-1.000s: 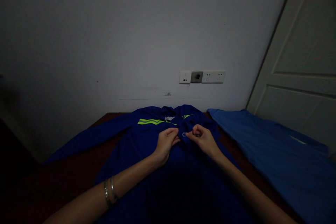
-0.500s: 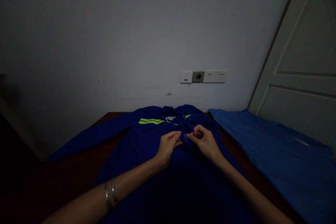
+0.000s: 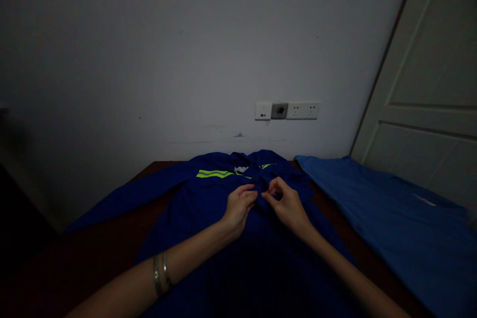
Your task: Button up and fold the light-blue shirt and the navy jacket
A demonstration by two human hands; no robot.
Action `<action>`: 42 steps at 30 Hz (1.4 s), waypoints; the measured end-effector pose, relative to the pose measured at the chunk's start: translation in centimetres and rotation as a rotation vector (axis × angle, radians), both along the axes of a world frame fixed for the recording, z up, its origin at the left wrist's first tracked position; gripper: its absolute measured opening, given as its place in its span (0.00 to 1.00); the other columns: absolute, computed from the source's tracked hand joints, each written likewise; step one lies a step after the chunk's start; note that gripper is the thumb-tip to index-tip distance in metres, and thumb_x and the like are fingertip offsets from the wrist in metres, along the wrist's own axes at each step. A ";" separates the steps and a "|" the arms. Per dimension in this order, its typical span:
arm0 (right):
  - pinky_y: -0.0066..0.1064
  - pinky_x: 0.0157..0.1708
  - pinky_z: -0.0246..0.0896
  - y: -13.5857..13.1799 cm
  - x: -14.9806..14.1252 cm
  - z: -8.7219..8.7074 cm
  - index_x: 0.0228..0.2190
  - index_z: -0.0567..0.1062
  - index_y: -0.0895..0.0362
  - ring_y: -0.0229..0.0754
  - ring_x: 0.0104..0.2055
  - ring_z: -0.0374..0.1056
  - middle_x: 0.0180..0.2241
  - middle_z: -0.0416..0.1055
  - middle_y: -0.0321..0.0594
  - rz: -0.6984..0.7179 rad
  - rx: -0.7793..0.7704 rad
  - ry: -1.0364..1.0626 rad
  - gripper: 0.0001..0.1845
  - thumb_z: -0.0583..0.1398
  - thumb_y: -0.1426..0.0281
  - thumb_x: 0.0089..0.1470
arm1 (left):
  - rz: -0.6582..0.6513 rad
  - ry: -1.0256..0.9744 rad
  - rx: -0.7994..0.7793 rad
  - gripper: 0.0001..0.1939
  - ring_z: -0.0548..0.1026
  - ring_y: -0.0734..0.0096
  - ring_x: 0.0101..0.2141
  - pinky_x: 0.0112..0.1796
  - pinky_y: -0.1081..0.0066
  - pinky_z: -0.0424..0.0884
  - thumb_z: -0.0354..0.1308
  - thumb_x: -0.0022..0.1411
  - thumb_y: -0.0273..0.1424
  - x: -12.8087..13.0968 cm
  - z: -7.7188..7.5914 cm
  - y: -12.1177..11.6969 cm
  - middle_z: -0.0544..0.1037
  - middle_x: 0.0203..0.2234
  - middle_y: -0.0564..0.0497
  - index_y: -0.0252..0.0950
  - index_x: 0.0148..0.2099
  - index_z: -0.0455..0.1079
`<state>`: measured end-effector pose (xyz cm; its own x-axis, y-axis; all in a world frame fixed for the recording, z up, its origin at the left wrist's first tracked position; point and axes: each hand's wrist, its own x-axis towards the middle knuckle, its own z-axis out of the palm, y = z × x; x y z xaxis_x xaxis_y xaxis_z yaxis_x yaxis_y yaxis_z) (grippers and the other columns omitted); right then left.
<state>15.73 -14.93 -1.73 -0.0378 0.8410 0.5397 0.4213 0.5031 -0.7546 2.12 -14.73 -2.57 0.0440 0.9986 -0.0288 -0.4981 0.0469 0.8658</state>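
Royal-blue long-sleeved cloth jacket [image 3: 201,198]: we find it spread on a dark red-brown table [image 3: 130,228], directly in front of us, collar toward the wall and lower part toward our body. One sleeve extends outward to the left. A yellow-green reflective band with a grey centre stripe [image 3: 215,174] crosses the chest, and a small white patch [image 3: 241,169] shows inside the collar.

Our left hand [image 3: 238,208] is at the jacket's front opening, thumb and fingers against the cloth; the light is too low for us to tell whether they grip it. Our right hand [image 3: 286,206] is just beside it, pinching the cloth of the front between thumb and forefinger. The two sets of fingertips are near each other, below the collar. We wear two silver-coloured metal bangles [image 3: 161,273] on the left forearm.

To the right of the jacket, we note a lighter blue cloth garment [image 3: 391,213] lying flat. Behind the table, a row of rectangular wall sockets [image 3: 301,110] is mounted on the pale grey wall [image 3: 112,59]. A pale panelled door [image 3: 428,84] stands at the right.
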 end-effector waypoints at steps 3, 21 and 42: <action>0.29 0.30 0.56 0.1 0.0 -0.2 0.24 0.62 0.53 0.40 0.28 0.64 0.23 0.66 0.34 -0.012 0.000 -0.004 0.07 0.57 0.67 0.47 | 0.006 0.014 0.020 0.17 0.71 0.77 0.25 0.32 0.76 0.65 0.66 0.40 0.24 0.1 -0.3 0.0 0.75 0.22 0.52 0.30 0.36 0.70; 0.35 0.41 0.58 0.9 2.7 -0.4 0.47 0.70 0.54 0.44 0.38 0.66 0.33 0.73 0.40 0.154 -0.034 -0.446 0.20 0.56 0.70 0.51 | -0.176 0.050 -0.117 0.08 0.73 0.74 0.26 0.35 0.72 0.68 0.52 0.53 0.21 -1.0 0.4 0.1 0.75 0.26 0.46 0.30 0.36 0.69; 0.33 0.36 0.61 2.2 5.1 1.8 0.50 0.67 0.54 0.38 0.31 0.66 0.29 0.72 0.34 0.492 -0.230 -0.279 0.27 0.60 0.69 0.46 | -0.249 0.295 -0.233 0.12 0.73 0.73 0.23 0.24 0.77 0.66 0.55 0.54 0.35 -2.4 0.2 0.5 0.74 0.26 0.47 0.32 0.37 0.65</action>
<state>20.84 -12.71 0.09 -0.5652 0.7831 0.2596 0.3788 0.5259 -0.7615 -0.27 -14.21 -2.34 0.2383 0.9241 -0.2986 -0.1809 0.3444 0.9213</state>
